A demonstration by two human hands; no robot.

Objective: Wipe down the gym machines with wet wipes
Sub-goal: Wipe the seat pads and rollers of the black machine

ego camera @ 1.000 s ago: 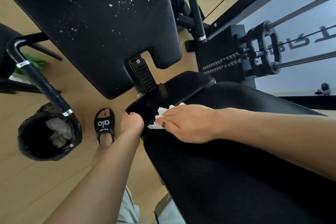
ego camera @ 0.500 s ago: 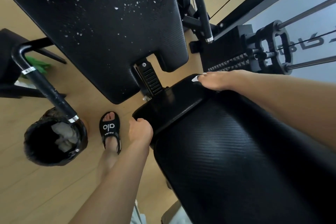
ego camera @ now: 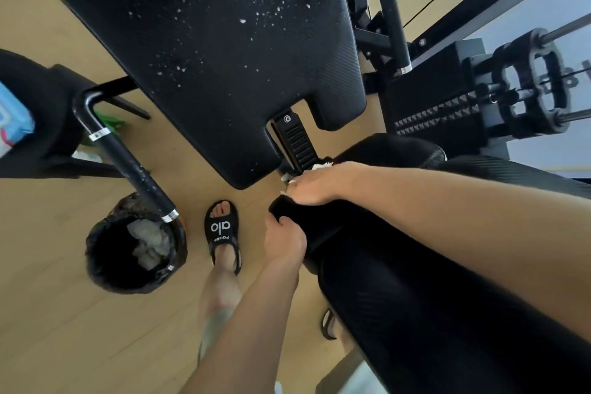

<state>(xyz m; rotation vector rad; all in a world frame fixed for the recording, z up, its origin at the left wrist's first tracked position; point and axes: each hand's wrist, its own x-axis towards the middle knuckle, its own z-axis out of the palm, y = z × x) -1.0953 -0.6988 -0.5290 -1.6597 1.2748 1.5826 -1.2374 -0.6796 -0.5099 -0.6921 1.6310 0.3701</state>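
Note:
A black padded seat [ego camera: 415, 313] of a gym machine fills the lower right. My right hand [ego camera: 315, 184] lies on the seat's front left end and presses a white wet wipe [ego camera: 321, 166] onto it; only a bit of the wipe shows past the fingers. My left hand [ego camera: 284, 240] grips the seat's left edge just below. The large black back pad [ego camera: 208, 41], dotted with white specks, stretches across the top.
A bin with a black liner [ego camera: 105, 262] holding used wipes stands on the wooden floor at the left, beside a black handle bar [ego camera: 128, 163]. My sandalled foot [ego camera: 223, 233] is between bin and seat. A wipes packet [ego camera: 12, 118] lies far left. The weight stack [ego camera: 447, 115] is right.
My right hand has swept the wipe from the seat's far right corner back to its front left end. My left hand keeps hold of the seat's edge.

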